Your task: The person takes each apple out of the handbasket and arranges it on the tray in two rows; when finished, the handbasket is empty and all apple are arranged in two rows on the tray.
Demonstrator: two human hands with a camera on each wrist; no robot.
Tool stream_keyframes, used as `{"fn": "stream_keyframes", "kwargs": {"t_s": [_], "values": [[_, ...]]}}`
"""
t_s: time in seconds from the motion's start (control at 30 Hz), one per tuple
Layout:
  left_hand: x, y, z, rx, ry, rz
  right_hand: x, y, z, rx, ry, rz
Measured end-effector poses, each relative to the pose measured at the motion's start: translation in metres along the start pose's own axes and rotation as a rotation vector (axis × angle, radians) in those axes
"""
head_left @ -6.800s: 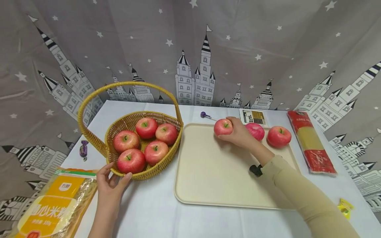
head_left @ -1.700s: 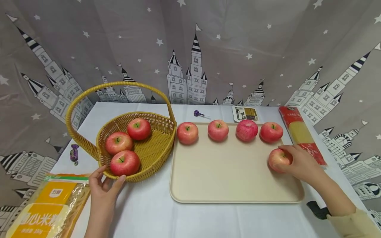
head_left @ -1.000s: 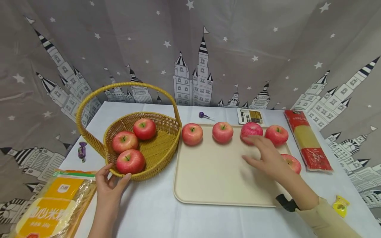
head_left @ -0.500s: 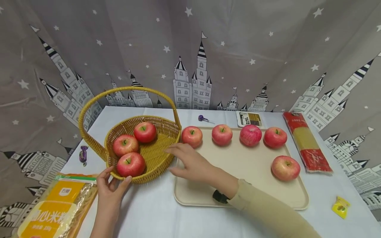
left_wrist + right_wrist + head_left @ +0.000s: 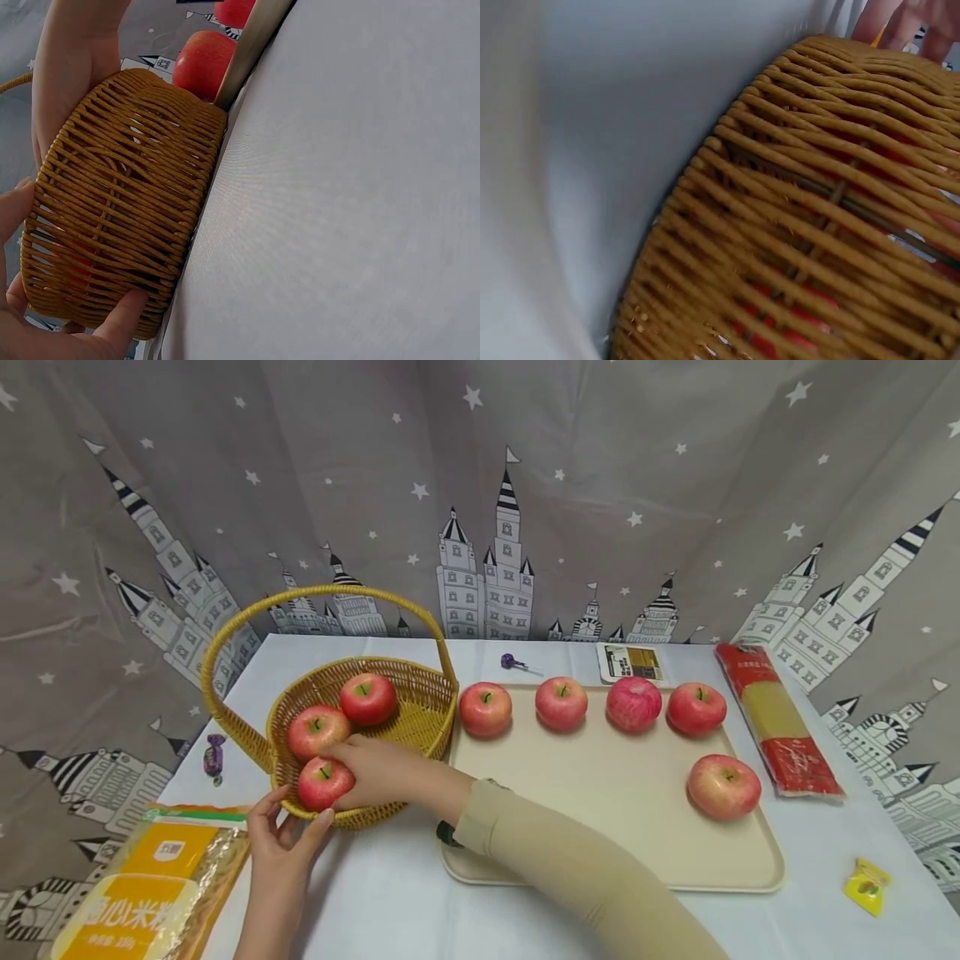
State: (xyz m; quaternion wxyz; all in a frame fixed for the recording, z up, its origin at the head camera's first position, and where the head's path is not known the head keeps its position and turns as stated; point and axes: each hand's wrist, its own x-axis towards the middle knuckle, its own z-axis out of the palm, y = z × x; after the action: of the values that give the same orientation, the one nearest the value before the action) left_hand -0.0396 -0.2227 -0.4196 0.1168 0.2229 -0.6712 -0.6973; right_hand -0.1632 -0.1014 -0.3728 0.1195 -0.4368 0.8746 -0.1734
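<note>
A yellow wicker basket [image 5: 408,693] with a tall handle stands on the left of the table, three apples inside. My left hand [image 5: 281,852] holds its near rim; in the left wrist view a fingertip [image 5: 129,307] presses on the woven side. Reaching into the basket, my right hand [image 5: 386,772] grips the nearest red apple [image 5: 324,783] from its right side. Behind it lie a second apple [image 5: 315,732] and a third [image 5: 367,699]. The beige tray [image 5: 570,827] bears a row of apples [image 5: 561,703] along its back edge and one apple [image 5: 723,787] at the right.
A yellow noodle bag [image 5: 142,885] lies front left, a purple wrapped candy [image 5: 213,758] behind it. Past the tray are a purple lollipop [image 5: 510,661] and a small flat packet [image 5: 632,663]. A red packet [image 5: 780,718] and yellow candy [image 5: 867,885] lie right.
Two apples have left the basket: one now sits at the tray's back left, another at its right. My right hand let go of that last one and swung left into the basket, onto another apple.
</note>
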Motion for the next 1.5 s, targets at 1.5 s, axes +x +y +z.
{"fn": "stream_keyframes", "kwargs": {"t_s": [1.5], "values": [[0.003, -0.003, 0.001, 0.001, -0.001, -0.038, -0.285, 0.189, -0.042, 0.116, 0.273, 0.642]]}}
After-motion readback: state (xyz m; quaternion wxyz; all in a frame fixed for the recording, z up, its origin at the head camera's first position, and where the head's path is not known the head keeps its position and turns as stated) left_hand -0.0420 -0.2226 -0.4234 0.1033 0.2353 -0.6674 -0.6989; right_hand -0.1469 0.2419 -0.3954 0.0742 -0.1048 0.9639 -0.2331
